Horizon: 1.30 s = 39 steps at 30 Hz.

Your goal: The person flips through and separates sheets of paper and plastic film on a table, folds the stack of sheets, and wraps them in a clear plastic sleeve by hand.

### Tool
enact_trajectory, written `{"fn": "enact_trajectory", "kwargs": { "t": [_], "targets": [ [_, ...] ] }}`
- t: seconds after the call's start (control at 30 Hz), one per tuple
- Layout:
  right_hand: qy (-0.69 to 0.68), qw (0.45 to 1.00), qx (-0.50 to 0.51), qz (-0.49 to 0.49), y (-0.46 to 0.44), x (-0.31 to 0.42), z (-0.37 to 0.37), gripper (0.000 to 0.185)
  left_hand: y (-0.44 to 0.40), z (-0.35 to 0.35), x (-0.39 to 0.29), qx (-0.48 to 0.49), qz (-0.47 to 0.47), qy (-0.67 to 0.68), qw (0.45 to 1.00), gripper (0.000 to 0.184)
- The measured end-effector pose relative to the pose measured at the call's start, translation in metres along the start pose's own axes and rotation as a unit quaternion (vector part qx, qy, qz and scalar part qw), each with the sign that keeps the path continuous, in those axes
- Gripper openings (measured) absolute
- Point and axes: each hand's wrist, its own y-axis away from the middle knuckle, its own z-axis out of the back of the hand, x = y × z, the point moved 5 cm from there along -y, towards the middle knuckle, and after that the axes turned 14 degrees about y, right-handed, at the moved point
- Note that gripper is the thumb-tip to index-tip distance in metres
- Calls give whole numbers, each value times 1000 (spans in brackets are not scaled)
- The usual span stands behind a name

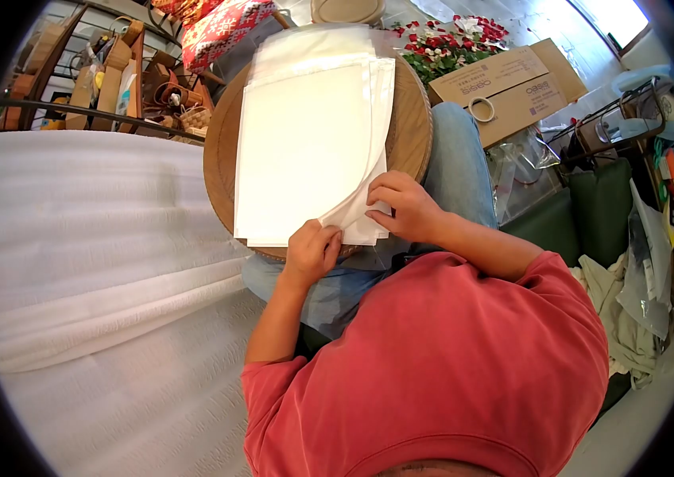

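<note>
A stack of white sheets in clear sleeves [305,143] lies on the round wooden table [222,151]. The lower right corner of the top sheets is lifted and curled back. My left hand [313,248] pinches the bottom edge of the stack near that corner, its fingers closed on it. Just to the right, my right hand [402,208] is at the curled right edge, its fingers bent inward and close together. What lies between the right fingertips is too small to make out.
A cardboard box [504,87] with a tape roll [482,110] on it stands right of the table, beside red and white flowers [456,48]. White fabric [106,238] covers the left side. Shelves with baskets [194,119] stand at upper left.
</note>
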Motion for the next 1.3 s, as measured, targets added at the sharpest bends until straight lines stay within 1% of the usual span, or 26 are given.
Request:
{"fn": "enact_trajectory", "kwargs": {
  "t": [0.03, 0.07, 0.1, 0.13, 0.2, 0.3, 0.4, 0.47, 0.53, 0.67, 0.73, 0.77, 0.83, 0.87, 0.93, 1.0, 1.03, 1.1, 1.13, 1.2, 1.23, 1.27, 1.3],
  "targets": [
    [0, 1000, 0, 0, 1, -2, 3, 32, 1, 0, 1, -18, 3, -2, 1000, 22],
    [-5, 999, 30, 34, 2, -3, 4, 37, 1, -1, 2, -18, 4, -1, 1000, 22],
    [-11, 996, 60, 69, 3, -1, 5, 43, 0, -1, 1, -45, -5, 5, 999, 22],
    [-11, 996, 61, 69, 4, 0, 9, 43, 0, 0, 0, -73, -14, 12, 997, 22],
    [34, 993, 76, 87, 4, 5, 16, 52, 1, 0, 1, -80, -15, 9, 997, 23],
    [28, 991, 102, 81, 4, 2, 22, 55, 6, 0, 5, -88, -12, 1, 996, 23],
    [55, 987, 116, 94, 4, 3, 24, 55, 10, -1, 11, -90, -17, 9, 996, 24],
    [42, 989, 113, 84, 4, 2, 20, 54, 10, 1, 12, -89, -27, 23, 995, 24],
    [30, 991, 110, 75, 2, 3, 19, 53, 4, 1, 5, -31, -54, -39, 997, 28],
    [70, 988, 121, 70, -2, 5, 16, 51, 1, 1, 0, -26, -39, -36, 998, 32],
    [80, 986, 130, 67, -4, 3, 14, 49, 7, 1, 4, -47, 11, -31, 998, 33],
    [76, 987, 127, 64, -5, 2, 14, 49, 8, 0, 5, -47, 11, -31, 998, 33],
    [72, 988, 124, 61, -7, 2, 14, 49, -1, 3, -3, -106, -1, -22, 994, 35],
    [65, 990, 115, 55, -7, 2, 13, 46, 0, 2, -3, -106, -2, -22, 994, 35],
    [57, 991, 107, 48, -6, -1, 6, 43, 4, -1, 0, -95, 28, -25, 995, 36],
    [79, 995, 34, 60, -6, -5, 3, 37, 3, -4, -1, -85, 13, -25, 996, 39],
    [79, 995, 34, 59, -6, -5, 0, 37, 3, -5, -3, -77, -1, -26, 997, 41],
    [44, 997, -31, 60, -8, -3, 3, 27, 2, -9, -3, -87, -6, -40, 995, 39],
    [43, 997, -31, 61, -8, -3, 0, 27, 3, -10, -3, -97, -11, -53, 994, 37],
    [-38, 997, -62, -18, -7, -10, -1, 29, 4, -12, 0, -97, -2, -58, 994, 33],
    [-39, 997, -61, -18, -8, -12, 3, 29, 4, -12, 2, -97, 5, -62, 993, 30],
    [-40, 999, -23, -17, -9, -16, 10, 31, 2, -13, 4, -97, 5, -62, 993, 30],
    [-42, 999, 15, -17, -10, -20, 19, 32, -1, -12, 3, -114, -14, -51, 992, 28]
  ]
}}
